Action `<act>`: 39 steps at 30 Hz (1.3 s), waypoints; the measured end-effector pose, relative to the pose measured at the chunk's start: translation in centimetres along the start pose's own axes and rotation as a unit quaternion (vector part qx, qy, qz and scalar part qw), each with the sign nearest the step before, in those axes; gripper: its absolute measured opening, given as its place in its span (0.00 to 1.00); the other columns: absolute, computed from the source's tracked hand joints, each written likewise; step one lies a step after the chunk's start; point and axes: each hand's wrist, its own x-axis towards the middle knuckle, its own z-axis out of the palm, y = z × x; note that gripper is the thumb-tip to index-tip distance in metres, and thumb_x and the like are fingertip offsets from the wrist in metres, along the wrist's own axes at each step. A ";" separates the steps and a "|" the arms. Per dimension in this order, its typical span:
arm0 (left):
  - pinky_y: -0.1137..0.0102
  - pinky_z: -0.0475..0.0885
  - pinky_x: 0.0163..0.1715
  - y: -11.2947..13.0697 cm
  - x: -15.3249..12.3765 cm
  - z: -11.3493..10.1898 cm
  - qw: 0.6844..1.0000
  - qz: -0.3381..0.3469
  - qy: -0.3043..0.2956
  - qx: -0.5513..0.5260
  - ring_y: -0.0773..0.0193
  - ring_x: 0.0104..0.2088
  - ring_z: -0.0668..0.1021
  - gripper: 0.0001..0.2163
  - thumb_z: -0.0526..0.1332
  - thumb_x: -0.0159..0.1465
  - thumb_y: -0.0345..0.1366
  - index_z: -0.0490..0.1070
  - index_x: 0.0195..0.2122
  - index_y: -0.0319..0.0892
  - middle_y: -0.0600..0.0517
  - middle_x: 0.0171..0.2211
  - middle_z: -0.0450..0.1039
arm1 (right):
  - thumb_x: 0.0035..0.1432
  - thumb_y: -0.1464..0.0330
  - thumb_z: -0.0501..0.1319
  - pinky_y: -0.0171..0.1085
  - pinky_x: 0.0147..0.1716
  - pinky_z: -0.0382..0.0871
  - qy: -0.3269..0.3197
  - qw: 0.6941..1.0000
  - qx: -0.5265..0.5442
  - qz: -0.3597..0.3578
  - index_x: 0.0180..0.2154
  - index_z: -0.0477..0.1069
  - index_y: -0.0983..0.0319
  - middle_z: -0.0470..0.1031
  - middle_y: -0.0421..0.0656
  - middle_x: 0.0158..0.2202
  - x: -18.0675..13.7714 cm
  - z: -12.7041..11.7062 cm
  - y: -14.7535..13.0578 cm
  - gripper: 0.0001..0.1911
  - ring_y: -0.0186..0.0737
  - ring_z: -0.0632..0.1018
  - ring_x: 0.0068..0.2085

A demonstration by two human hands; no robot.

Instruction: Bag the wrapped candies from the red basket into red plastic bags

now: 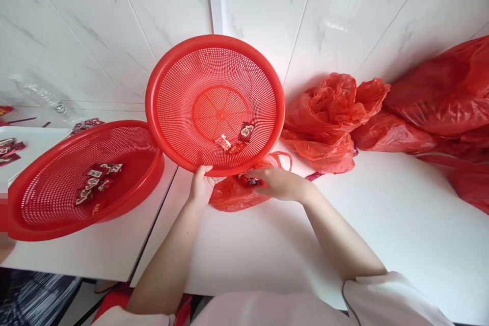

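Observation:
A red plastic mesh basket [221,66] is tilted toward me, with its open mouth facing me. Low inside it lie a dark red wrapped packet [246,132] and a few smaller red and pale packets [225,143]. My left hand [201,186] grips its near rim, thumb on top. Below that rim, a thin red plastic bag [237,198] rests on the table with small packets [254,182] in its mouth. At the bag's opening, my right hand [280,183] reaches in from the right, thumb and fingers apart around the packets; its fingertips are partly hidden.
A second red basket [126,204] with several packets [93,181] stands to the left. Knotted red bags [324,112] and larger filled ones [446,91] crowd the right. A tiled wall [336,15] backs the white table [237,254]. Another person's clothing [34,295] shows lower left.

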 end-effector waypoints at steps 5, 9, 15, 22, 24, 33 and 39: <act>0.58 0.76 0.45 -1.1 -1.1 1.0 0.999 -0.003 -0.047 0.029 0.49 0.46 0.79 0.14 0.59 0.56 0.34 0.75 0.42 0.37 0.44 0.42 0.78 | 0.66 0.68 0.54 0.37 0.43 0.73 0.146 0.986 0.021 -0.071 0.47 0.73 0.59 0.79 0.44 0.42 0.1 -0.5 -0.8 0.12 0.38 0.79 0.42; 0.58 0.74 0.47 -2.8 -2.0 1.5 0.996 -0.023 -0.078 0.049 0.50 0.49 0.78 0.16 0.62 0.56 0.34 0.74 0.47 0.42 0.47 0.42 0.78 | 0.65 0.62 0.57 0.53 0.56 0.67 0.231 0.965 -0.120 0.010 0.61 0.61 0.62 0.63 0.54 0.62 1.6 1.2 0.6 0.26 0.54 0.68 0.60; 0.58 0.73 0.49 -3.5 -2.2 1.3 0.994 -0.029 -0.053 0.094 0.49 0.48 0.78 0.18 0.64 0.54 0.35 0.75 0.47 0.42 0.48 0.40 0.78 | 0.67 0.62 0.53 0.56 0.59 0.63 0.140 0.984 -0.103 -0.043 0.58 0.66 0.64 0.66 0.54 0.61 2.6 2.9 1.6 0.21 0.55 0.62 0.64; 0.58 0.74 0.47 -2.1 -1.9 1.5 0.998 -0.004 -0.048 0.046 0.49 0.49 0.77 0.15 0.63 0.55 0.34 0.75 0.44 0.40 0.47 0.39 0.78 | 0.66 0.68 0.55 0.42 0.45 0.73 0.171 0.976 0.011 -0.133 0.43 0.73 0.60 0.76 0.45 0.40 2.5 2.3 0.5 0.09 0.40 0.76 0.42; 0.58 0.73 0.48 -2.0 -1.9 1.5 0.998 -0.006 -0.048 0.048 0.49 0.49 0.77 0.16 0.63 0.55 0.34 0.74 0.45 0.40 0.47 0.40 0.78 | 0.65 0.67 0.55 0.42 0.46 0.73 0.216 0.969 0.016 -0.118 0.44 0.72 0.60 0.74 0.47 0.43 2.6 2.7 0.6 0.09 0.41 0.76 0.45; 0.55 0.72 0.51 -2.8 -2.6 1.4 0.992 -0.034 -0.074 0.100 0.49 0.51 0.76 0.19 0.64 0.56 0.35 0.72 0.50 0.44 0.48 0.47 0.76 | 0.66 0.62 0.55 0.58 0.63 0.52 0.204 0.979 -0.027 0.015 0.56 0.65 0.60 0.75 0.49 0.50 3.4 4.2 2.3 0.19 0.46 0.75 0.53; 0.58 0.73 0.49 -3.0 -2.6 1.3 0.991 -0.041 -0.089 0.092 0.50 0.51 0.76 0.17 0.63 0.57 0.34 0.73 0.49 0.43 0.48 0.47 0.76 | 0.62 0.66 0.59 0.44 0.50 0.70 0.200 0.977 0.047 -0.056 0.47 0.67 0.61 0.75 0.47 0.46 3.5 3.5 2.1 0.11 0.43 0.77 0.48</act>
